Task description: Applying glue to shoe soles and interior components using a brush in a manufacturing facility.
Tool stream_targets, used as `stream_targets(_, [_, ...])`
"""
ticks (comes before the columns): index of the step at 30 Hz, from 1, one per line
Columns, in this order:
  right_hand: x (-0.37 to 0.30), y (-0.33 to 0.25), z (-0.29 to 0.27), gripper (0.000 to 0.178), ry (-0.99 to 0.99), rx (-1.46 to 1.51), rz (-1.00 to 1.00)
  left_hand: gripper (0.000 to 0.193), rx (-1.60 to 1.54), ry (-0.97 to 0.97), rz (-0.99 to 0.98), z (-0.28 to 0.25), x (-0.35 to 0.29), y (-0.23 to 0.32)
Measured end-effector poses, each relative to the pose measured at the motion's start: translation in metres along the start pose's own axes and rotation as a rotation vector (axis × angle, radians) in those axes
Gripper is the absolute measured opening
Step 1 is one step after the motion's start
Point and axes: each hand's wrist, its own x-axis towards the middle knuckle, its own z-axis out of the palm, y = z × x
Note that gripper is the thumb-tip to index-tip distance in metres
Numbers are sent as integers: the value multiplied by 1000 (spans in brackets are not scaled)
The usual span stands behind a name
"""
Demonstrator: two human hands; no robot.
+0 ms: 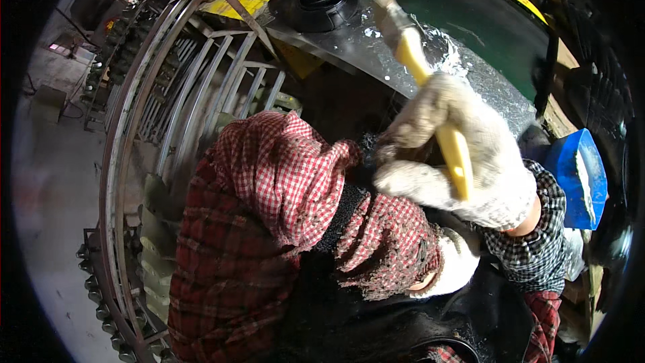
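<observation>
My right hand (470, 154), in a soiled whitish glove, is closed around the yellow handle of a brush (455, 154). The brush slants up and to the left, and its pale, worn head (388, 10) hangs over a dark metal surface (376, 50) spattered with white. My left arm, in a red-and-white checked sleeve, crosses in front of me to the right. Lower down and partly under the right hand, my left hand (460, 262) shows only the back of its white glove; its fingers are hidden.
At the right stands a blue plastic container (574, 178) with a pale-edged opening. A round black hollow piece (316, 0) sits on the far surface, beside a dark green panel (470, 10). Metal racks with curved rails (124, 141) run along the left.
</observation>
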Motion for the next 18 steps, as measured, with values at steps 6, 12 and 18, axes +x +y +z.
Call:
stream_targets(6, [6, -19, 9, 45, -111, -307, 213, 33, -30, -76, 37, -3, 3, -2])
stream_targets(12, [1, -5, 1, 33, -95, -110, 80, 33, -47, -111, 60, -5, 5, -6])
stream_targets(18, [-8, 2, -6, 34, -127, 168, 287, 33, -45, -131, 52, -9, 4, -10])
